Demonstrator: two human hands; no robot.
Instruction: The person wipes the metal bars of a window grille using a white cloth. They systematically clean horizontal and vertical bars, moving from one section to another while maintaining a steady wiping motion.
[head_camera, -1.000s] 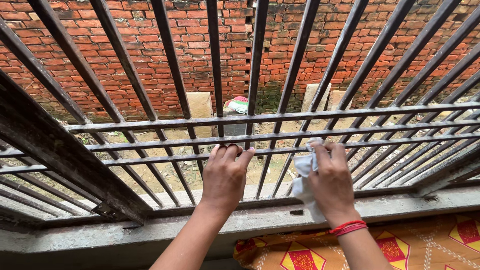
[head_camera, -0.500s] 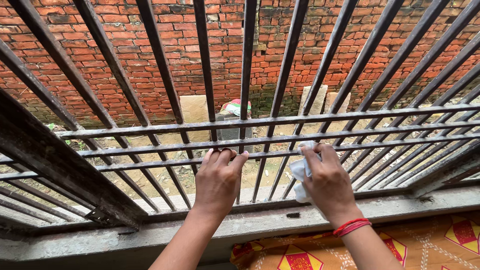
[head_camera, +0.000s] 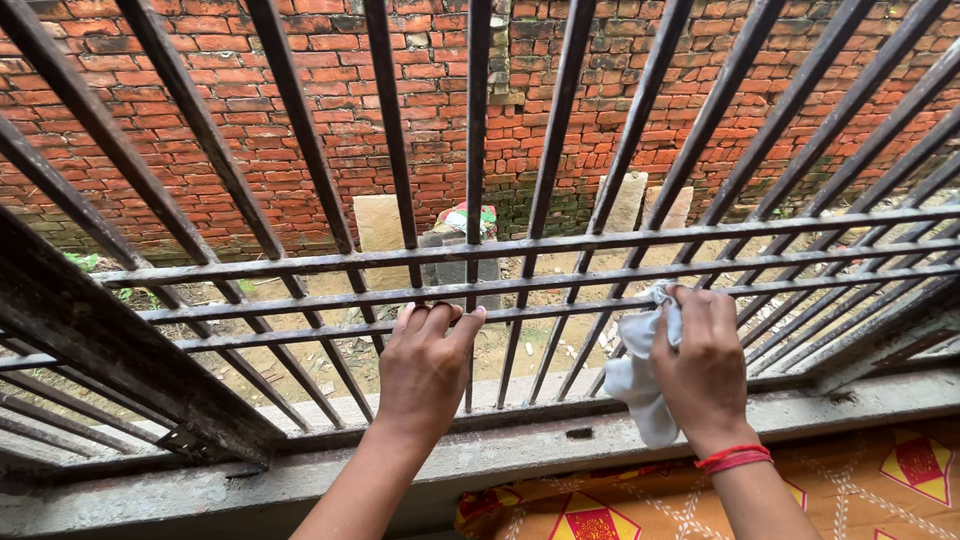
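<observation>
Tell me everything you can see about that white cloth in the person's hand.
The white cloth looks like thin, soft fabric, crumpled into a bunch. The right hand grips it and presses its upper part against a horizontal bar of the dark metal window grille. Its lower end hangs loose beside the wrist, in front of the grey concrete sill.

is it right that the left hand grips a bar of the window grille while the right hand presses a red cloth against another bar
Not quite: the cloth is white, not red. The only red thing there is the thread band on that wrist. The rest holds in the head view: the left hand grips a horizontal bar of the grille, and the right hand presses the cloth against another bar.
</observation>
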